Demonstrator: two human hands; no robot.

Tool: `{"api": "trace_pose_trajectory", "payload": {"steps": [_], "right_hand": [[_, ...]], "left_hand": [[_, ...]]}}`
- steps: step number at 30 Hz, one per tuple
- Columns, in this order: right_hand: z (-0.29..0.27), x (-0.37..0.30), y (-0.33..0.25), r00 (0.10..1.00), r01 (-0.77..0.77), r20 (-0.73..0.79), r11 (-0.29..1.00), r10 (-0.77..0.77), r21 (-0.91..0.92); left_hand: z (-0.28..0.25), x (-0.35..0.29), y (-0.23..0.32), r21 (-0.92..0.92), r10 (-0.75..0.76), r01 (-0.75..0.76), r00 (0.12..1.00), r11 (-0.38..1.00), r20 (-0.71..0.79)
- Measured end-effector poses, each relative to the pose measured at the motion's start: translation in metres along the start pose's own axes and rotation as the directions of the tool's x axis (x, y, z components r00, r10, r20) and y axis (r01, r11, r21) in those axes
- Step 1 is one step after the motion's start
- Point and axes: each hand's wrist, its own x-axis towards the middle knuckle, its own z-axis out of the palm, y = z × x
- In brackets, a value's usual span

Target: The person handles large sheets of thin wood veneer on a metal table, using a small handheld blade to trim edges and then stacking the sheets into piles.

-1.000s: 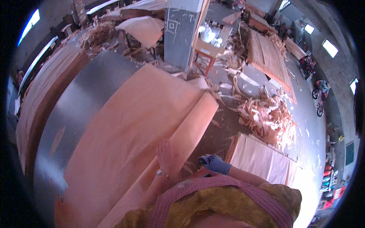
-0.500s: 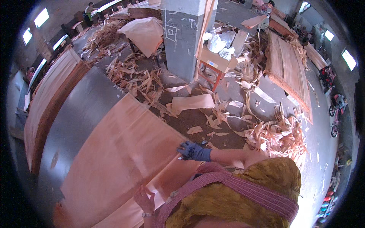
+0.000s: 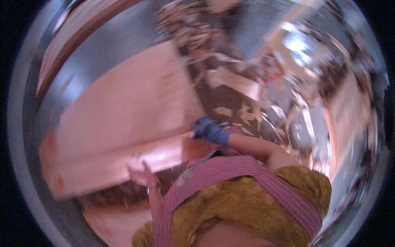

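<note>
A wide, thin pinkish wood veneer sheet [image 3: 131, 90] lies before me, blurred by motion. Along its near side runs a paler veneer strip [image 3: 160, 155], shiny where light falls on it. My left hand [image 3: 142, 176], bare with a wrist band, is at the strip's near edge, thumb and fingers spread apart. At the sheet's right edge, my right hand [image 3: 209, 131] wears a blue glove and has its fingers curled. A small pale bit shows by those fingertips, too blurred to name.
Beyond the sheet is a smooth grey surface [image 3: 98, 61], with a stack of veneer [image 3: 78, 31] past it on the left. Veneer scraps [image 3: 193, 29] lie heaped at the back. A pale offcut [image 3: 234, 82] and more shreds cover the floor at right, near another veneer stack [image 3: 349, 111].
The view has swung down and turned, blurring the room. My left hand's fingers have spread at the strip's edge. My gloved hand stays at the sheet's right edge.
</note>
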Motion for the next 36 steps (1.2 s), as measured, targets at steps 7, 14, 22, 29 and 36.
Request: {"api": "trace_pose_trajectory", "payload": {"steps": [7,14,22,29,36], "right_hand": [[-0.041,0.004,0.048,0.996,-0.069,0.065,0.994,0.064,0.083],[-0.04,-0.019,0.114,0.938,0.134,0.277,0.956,-0.208,0.262],[-0.054,-0.048,0.121,0.853,0.181,0.406,0.916,-0.328,0.358],[-0.059,-0.066,0.094,0.607,0.544,0.473,0.767,-0.639,0.339],[-0.041,-0.044,0.029,0.699,0.626,0.473,0.779,-0.537,-0.04]], "left_hand": [[-0.05,-0.066,0.157,-0.286,-0.058,0.935,0.28,-0.209,0.958],[0.003,-0.095,0.183,-0.216,-0.335,0.85,0.049,-0.481,0.941],[-0.021,-0.123,0.227,-0.605,-0.599,0.697,0.31,-0.385,0.738],[-0.092,-0.062,0.26,-0.652,-0.345,0.627,0.553,-0.427,0.758],[-0.091,-0.019,0.269,-0.636,-0.204,0.706,0.604,-0.312,0.77]]}}
